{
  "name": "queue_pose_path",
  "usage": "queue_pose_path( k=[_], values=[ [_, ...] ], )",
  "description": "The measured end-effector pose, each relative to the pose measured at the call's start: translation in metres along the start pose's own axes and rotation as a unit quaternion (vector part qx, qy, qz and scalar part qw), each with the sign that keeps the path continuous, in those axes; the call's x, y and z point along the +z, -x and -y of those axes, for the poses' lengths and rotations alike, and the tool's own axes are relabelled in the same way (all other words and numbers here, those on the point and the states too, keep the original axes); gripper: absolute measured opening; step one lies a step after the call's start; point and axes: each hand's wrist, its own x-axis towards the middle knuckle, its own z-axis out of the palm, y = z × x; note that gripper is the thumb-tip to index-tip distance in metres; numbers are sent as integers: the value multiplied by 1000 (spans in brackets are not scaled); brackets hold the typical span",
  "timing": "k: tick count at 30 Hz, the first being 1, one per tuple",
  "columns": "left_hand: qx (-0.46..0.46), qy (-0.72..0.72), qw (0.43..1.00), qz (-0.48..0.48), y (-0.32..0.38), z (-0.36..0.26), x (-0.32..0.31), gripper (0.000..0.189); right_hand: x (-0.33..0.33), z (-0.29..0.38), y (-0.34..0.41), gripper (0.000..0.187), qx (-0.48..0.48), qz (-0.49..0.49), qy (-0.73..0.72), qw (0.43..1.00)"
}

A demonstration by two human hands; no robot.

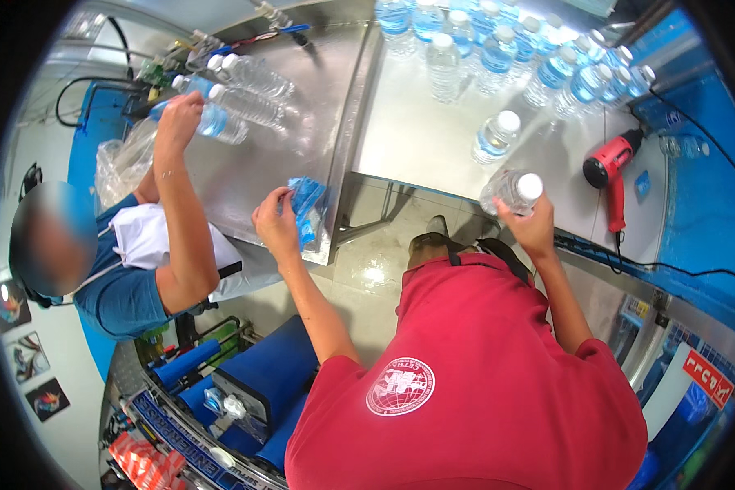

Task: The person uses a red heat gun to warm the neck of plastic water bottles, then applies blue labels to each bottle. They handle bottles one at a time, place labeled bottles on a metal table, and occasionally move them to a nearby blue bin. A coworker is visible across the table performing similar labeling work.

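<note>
My right hand (530,220) grips a clear plastic bottle (505,190) with a white cap, near the front edge of the white counter (398,135). Between the fingers of my left hand (278,223) is a blue and clear plastic label sleeve (306,196), over the corner of the steel table. A labelled bottle (493,139) stands on the counter just beyond my right hand. Farther back, many capped bottles (554,73) stand grouped, most with blue labels; one bottle (443,70) at their near side shows no label. A red heat gun (614,168) lies to the right.
At the left, a co-worker's hand (180,119) holds something blue beside several bottles (251,104) lying on the steel table (306,122). A clear plastic bag (122,162) is near that person. A black cord (680,269) runs along the counter's right side. Blue rolls (269,361) are behind at lower left.
</note>
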Motion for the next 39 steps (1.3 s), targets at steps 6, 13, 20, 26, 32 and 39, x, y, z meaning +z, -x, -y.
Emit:
queue_pose_path(
  k=[6,13,20,26,32,39],
  values=[
    [-13,-87,995,40,-8,-11,-7,8,-26,-45,-38,57,31,-93,6,995],
    [20,-36,999,9,17,-86,-64,16,-21,-68,-51,66,10,-105,37,994],
    [90,352,915,176,11,-188,-75,16,-74,-5,-14,72,146,113,296,937],
    [189,481,757,399,6,-293,-24,21,-78,73,10,36,55,218,-311,923],
    [177,524,658,511,-15,-342,-3,18,-126,52,-11,21,-49,307,-262,914],
    [517,259,776,252,-68,-375,0,11,-177,79,-62,26,-356,60,365,858]
  ],
)
